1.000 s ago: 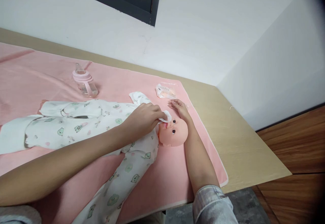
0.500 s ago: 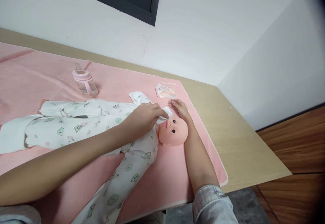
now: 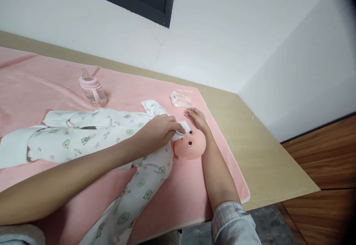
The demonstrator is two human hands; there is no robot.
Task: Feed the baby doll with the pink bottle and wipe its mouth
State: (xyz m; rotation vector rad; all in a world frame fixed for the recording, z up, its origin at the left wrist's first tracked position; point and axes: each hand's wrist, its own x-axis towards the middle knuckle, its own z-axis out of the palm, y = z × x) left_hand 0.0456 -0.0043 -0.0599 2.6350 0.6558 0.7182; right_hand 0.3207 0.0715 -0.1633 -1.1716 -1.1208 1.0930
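A baby doll (image 3: 197,146) lies on its back on a pink blanket (image 3: 180,193), its bald head to the right. It wears a white outfit (image 3: 122,130) with green animal prints. My left hand (image 3: 155,131) pinches a folded white cloth (image 3: 183,127) between thumb and fingers. That cloth rests against the doll's cheek and mouth, hiding most of the mouth. My right hand (image 3: 197,119) lies beside the far side of the head, fingers stretched out and holding nothing. The forearm curves around the top of the head. Just beyond those fingertips is a small crumpled plastic packet (image 3: 180,99).
A pink-lidded baby bottle (image 3: 93,91) with a handle stands on the blanket beyond the doll's legs. The wooden table (image 3: 250,156) shows along the right and back edges. Behind it rise a white wall (image 3: 211,45) and a dark window frame (image 3: 164,4).
My left hand has shifted the white cloth slightly over the doll's face, and it now covers more of the mouth. My right hand has stayed in place.
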